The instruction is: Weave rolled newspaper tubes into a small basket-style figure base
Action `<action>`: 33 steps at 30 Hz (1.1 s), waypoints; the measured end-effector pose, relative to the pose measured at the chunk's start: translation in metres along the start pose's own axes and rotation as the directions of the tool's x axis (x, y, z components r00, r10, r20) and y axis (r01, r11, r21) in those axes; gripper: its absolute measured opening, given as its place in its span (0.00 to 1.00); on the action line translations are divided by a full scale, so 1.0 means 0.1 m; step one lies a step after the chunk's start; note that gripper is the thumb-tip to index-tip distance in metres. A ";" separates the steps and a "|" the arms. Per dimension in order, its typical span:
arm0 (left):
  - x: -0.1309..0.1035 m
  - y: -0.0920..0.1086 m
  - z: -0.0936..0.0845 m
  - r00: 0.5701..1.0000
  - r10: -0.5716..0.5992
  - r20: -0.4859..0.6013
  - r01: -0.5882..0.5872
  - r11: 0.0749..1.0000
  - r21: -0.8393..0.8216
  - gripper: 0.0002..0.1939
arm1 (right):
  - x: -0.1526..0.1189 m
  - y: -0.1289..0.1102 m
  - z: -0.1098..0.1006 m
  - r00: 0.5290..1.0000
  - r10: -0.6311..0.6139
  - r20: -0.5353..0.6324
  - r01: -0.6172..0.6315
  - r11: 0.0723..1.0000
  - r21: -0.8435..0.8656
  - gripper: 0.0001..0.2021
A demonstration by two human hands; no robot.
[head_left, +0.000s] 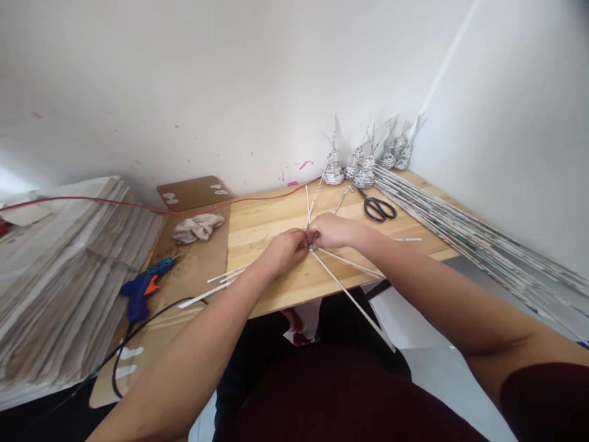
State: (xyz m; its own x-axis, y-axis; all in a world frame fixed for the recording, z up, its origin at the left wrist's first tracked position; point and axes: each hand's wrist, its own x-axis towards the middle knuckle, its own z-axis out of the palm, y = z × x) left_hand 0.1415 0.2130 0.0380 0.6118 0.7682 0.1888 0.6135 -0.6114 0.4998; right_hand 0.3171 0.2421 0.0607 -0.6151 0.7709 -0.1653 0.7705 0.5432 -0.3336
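Note:
Several thin rolled paper sticks (343, 286) cross at one point on the wooden board and spread outward like spokes; one long one hangs past the board's front edge. My left hand (289, 247) is closed on the sticks just left of the crossing. Pressed close beside it, my right hand (330, 231) pinches the sticks from the right. The fingertips of both hands nearly touch and hide the crossing itself. More stick ends show beneath my left forearm and beyond my right wrist.
Black scissors (379, 209) lie behind my right forearm. Woven paper figures (334, 169) stand by the wall, with long paper rolls (460, 230) at right. Left are a blue glue gun (140, 291), a rag (197, 228), stacked paper (69, 276) and a red cord (193, 212).

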 end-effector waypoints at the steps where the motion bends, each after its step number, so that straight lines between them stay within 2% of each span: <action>1: 0.00 0.00 0.00 1.000 0.003 -0.003 -0.003 1.000 -0.001 0.05 | 0.00 0.00 -0.01 1.000 0.003 0.010 -0.003 1.000 0.028 0.09; 7: -0.01 -0.05 0.02 1.000 0.012 -0.012 -0.012 1.000 0.004 0.05 | 0.04 -0.04 -0.02 0.995 0.097 -0.006 -0.097 0.995 -0.022 0.08; 12: -0.02 -0.08 0.01 0.999 0.044 -0.002 -0.044 0.999 -0.008 0.04 | 0.06 -0.09 -0.02 0.994 0.107 0.000 -0.107 0.993 -0.055 0.08; 17: -0.15 -0.06 -0.07 0.999 0.030 0.026 -0.033 0.994 0.102 0.05 | 0.05 -0.08 -0.02 0.995 0.104 -0.002 -0.104 0.994 -0.015 0.10; 22: -0.41 -0.05 -0.16 0.993 -0.059 -0.107 0.083 0.969 0.234 0.06 | 0.06 -0.13 -0.07 0.992 0.127 0.026 -0.128 0.992 0.008 0.10; 25: -0.56 0.03 -0.11 0.982 -0.060 -0.180 0.109 0.956 0.273 0.06 | 0.09 -0.13 -0.09 0.988 0.146 0.050 -0.147 0.989 0.027 0.11; 27: -0.62 0.16 -0.02 0.983 -0.020 -0.182 0.066 0.966 0.250 0.07 | 0.11 -0.13 -0.10 0.981 0.174 0.086 -0.180 0.981 0.072 0.12; 29: -0.66 0.33 0.11 0.988 0.053 -0.145 -0.025 0.982 0.190 0.12 | 0.12 -0.14 -0.11 0.972 0.197 0.125 -0.213 0.969 0.125 0.12; 33: -0.64 0.61 0.33 0.972 0.234 0.001 -0.228 0.947 0.226 0.16 | 0.12 -0.20 -0.15 0.964 0.207 0.169 -0.226 0.969 0.103 0.11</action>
State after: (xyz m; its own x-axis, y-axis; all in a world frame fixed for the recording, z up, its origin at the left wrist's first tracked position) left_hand 0.1566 0.1204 0.0289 0.7389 0.6037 0.2993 0.5545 -0.7971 0.2391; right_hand 0.2971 0.2459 0.0796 -0.4617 0.7992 -0.3848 0.8680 0.3176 -0.3817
